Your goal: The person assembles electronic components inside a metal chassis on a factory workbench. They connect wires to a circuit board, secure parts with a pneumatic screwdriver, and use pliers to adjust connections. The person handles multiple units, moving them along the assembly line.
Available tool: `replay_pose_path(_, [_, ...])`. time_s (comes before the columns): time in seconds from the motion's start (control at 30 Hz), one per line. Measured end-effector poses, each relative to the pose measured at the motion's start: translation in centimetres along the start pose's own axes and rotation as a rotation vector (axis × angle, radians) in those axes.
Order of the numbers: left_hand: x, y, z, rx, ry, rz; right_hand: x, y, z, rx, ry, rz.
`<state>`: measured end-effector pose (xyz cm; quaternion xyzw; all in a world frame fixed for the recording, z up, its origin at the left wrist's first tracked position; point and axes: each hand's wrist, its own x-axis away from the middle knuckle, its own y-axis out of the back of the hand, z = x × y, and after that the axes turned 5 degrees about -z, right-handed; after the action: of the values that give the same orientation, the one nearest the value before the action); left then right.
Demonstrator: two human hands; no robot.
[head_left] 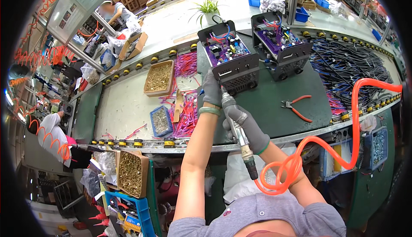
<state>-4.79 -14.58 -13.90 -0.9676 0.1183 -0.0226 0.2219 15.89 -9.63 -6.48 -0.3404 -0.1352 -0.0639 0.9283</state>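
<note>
My right hand (253, 132), in a grey glove, is wrapped round a silver air screwdriver (239, 129). The tool's tip points up and away, at the lower left corner of an open black device (236, 71). Purple circuit boards and blue and red wires show inside that device. Against its left side my left hand (211, 91), also gloved in grey, grips the casing; its fingertips are partly hidden. From the tool's rear end runs a coiled orange air hose (356, 121). Whether a screw sits at the tip is too small to tell.
A second open black device (283, 52) stands to the right. Red-handled pliers (296, 107) lie on the green mat (266, 116). Left are a box of brass-coloured parts (159, 77), a blue tray of screws (161, 121) and pink-purple wires (187, 112); right, black cables (352, 67).
</note>
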Motion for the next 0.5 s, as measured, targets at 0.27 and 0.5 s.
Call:
replay_pose_path(0.27, [1.3, -0.2, -1.3, -0.859, -0.665, 0.082, -0.4, 0.7, -0.7, 0.064, 0.039, 0.0])
replay_pose_path(0.5, [8.2, 5.0, -3.1, -0.435, 0.056, 0.165, 7.3, 8.4, 4.1, 0.296, -0.172, 0.04])
